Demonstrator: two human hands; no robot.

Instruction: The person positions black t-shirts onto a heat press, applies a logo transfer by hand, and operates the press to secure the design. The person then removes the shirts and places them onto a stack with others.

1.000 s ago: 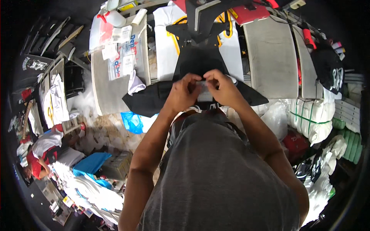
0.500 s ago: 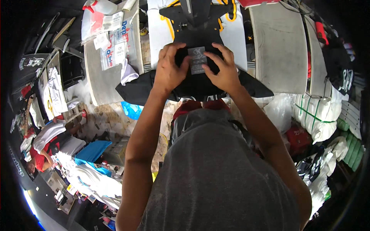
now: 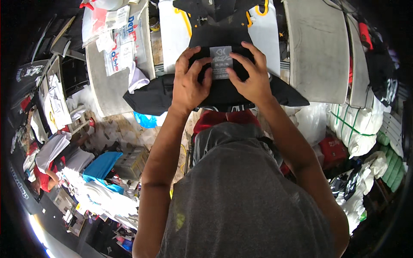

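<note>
I see a grey rectangular printed sheet (image 3: pixel 221 62), long axis pointing away, between left hand (image 3: pixel 188 82) and right hand (image 3: pixel 254 81), both spread; right fingertips (image 3: pixel 233 56) overlap its edge.

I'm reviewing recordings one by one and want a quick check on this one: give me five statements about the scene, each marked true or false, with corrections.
1. A grey label lies on black fabric between the left hand and the right hand. True.
2. The right hand is wrapped around a spray bottle. False: its fingers are at the label's right edge.
3. The white bundle on the right is bound with green straps. True.
4. The person's shirt is bright orange. False: the shirt is dark grey.
5. A printed plastic bag lies on a grey board left of the hands. True.
</note>
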